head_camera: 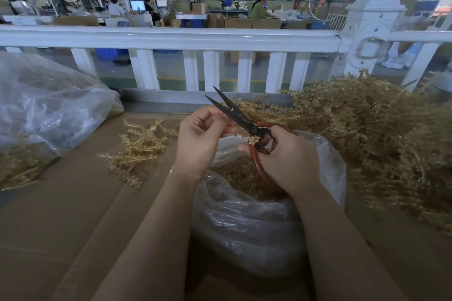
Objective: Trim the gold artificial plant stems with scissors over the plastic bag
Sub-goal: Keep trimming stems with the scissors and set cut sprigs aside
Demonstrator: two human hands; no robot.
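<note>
Scissors [234, 115], blades parted, are gripped by the right hand [288, 159] above the plastic bag [256, 227]. A small stem piece [253, 140], between the hands over the bag, is pinched by left hand [200, 139] fingers. Gold stems [367, 129] are heaped right of the bag; cut stems [139, 146] left.
</note>
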